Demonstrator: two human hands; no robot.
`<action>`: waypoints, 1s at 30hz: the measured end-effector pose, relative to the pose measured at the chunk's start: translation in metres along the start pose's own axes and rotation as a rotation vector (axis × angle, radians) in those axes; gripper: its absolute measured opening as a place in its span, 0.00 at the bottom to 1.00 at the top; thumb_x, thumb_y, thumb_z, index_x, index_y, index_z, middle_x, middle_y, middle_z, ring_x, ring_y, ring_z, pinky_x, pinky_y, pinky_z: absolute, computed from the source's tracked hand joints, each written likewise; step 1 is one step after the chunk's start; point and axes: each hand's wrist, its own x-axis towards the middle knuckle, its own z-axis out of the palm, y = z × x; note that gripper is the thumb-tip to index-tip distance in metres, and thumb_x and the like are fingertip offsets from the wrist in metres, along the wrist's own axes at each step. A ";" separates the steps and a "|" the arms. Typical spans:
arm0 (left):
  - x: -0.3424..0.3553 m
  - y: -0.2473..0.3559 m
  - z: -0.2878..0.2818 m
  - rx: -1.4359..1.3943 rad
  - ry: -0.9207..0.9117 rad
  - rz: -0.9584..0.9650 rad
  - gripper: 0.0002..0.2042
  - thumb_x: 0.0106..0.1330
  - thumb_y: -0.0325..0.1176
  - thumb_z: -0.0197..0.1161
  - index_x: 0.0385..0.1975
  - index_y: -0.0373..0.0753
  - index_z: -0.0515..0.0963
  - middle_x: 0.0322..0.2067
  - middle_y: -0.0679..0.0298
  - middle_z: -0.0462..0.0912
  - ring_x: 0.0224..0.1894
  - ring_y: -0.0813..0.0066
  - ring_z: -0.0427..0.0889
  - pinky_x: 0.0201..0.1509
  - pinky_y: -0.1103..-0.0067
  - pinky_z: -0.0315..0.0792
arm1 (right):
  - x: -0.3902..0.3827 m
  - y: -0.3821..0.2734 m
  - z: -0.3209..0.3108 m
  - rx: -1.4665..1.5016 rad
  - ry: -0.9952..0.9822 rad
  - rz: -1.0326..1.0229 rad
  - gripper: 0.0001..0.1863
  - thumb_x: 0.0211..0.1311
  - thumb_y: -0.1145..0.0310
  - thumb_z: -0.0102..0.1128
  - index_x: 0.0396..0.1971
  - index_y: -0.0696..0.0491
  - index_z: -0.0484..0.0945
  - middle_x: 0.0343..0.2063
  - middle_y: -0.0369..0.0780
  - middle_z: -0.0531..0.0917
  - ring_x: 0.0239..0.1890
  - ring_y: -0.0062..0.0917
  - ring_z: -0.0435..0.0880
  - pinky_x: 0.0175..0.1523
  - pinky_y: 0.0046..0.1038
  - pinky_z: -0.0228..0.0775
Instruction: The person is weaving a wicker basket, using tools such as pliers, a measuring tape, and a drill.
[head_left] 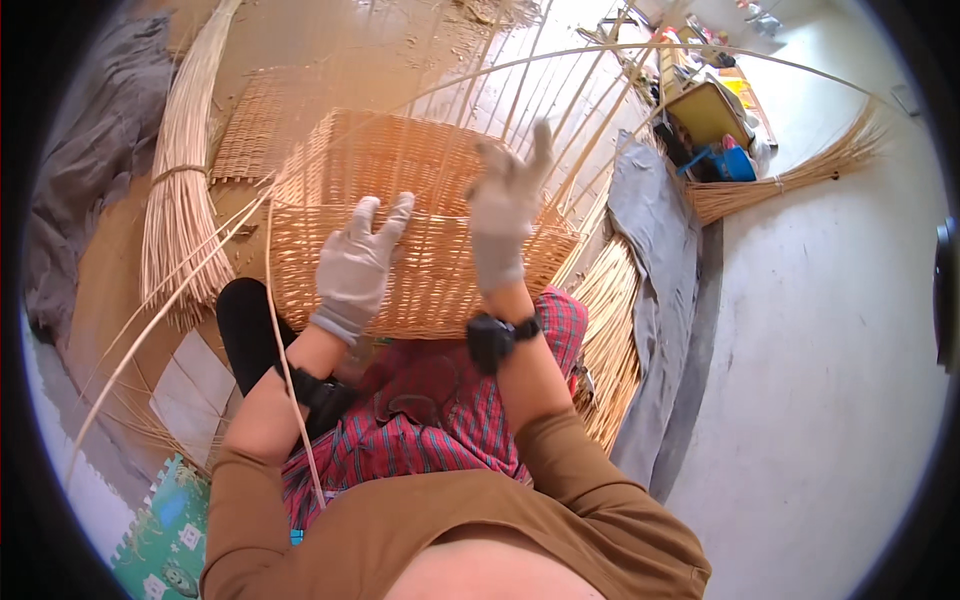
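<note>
A honey-coloured wicker basket (430, 285) stands before my lap, its thin upright rods (515, 90) rising from the weave. My left hand (352, 265), in a pale glove, rests against the near wall, its fingers apart and reaching to the woven edge. Over the basket's right part is my right hand (502, 205), gloved too and slightly blurred, with one finger stretched upward and the others partly bent away from it. I see nothing held in either hand. A long loose willow rod (285, 365) runs from the basket's left corner down over my left forearm.
Bundles of peeled rods lie at the left (180, 190) and the right (610, 340). Beyond the basket's left is a flat woven panel (250, 130). Grey cloth (655, 230) lies along the right side. Another tied bundle (800, 175) and a blue container (735, 163) are farther right.
</note>
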 end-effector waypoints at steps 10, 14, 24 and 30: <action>0.015 0.084 0.041 -0.026 -0.174 0.111 0.35 0.66 0.26 0.59 0.75 0.50 0.60 0.65 0.48 0.69 0.48 0.58 0.85 0.48 0.69 0.81 | 0.026 -0.007 -0.059 -0.770 0.020 -0.495 0.15 0.71 0.75 0.59 0.56 0.55 0.80 0.50 0.44 0.83 0.36 0.23 0.82 0.40 0.26 0.78; 0.019 0.082 0.048 -0.043 -0.156 0.149 0.34 0.66 0.35 0.65 0.74 0.57 0.63 0.63 0.48 0.69 0.46 0.52 0.85 0.48 0.62 0.81 | 0.046 -0.028 -0.051 -0.684 0.196 -0.474 0.27 0.67 0.72 0.63 0.66 0.56 0.73 0.68 0.43 0.68 0.42 0.27 0.83 0.48 0.29 0.78; -0.029 -0.110 -0.009 -0.982 0.749 -0.475 0.11 0.67 0.23 0.70 0.47 0.36 0.80 0.41 0.65 0.82 0.39 0.80 0.81 0.45 0.82 0.79 | -0.112 -0.027 0.015 -0.342 -0.517 0.094 0.11 0.67 0.76 0.62 0.46 0.49 0.86 0.41 0.41 0.87 0.40 0.30 0.88 0.43 0.30 0.80; -0.017 -0.127 -0.017 -0.747 0.832 -0.397 0.06 0.62 0.24 0.74 0.34 0.35 0.83 0.35 0.61 0.83 0.37 0.71 0.83 0.42 0.78 0.78 | -0.116 -0.082 0.110 -0.338 -0.934 -0.213 0.13 0.63 0.70 0.67 0.48 0.50 0.85 0.35 0.44 0.87 0.37 0.42 0.87 0.41 0.36 0.80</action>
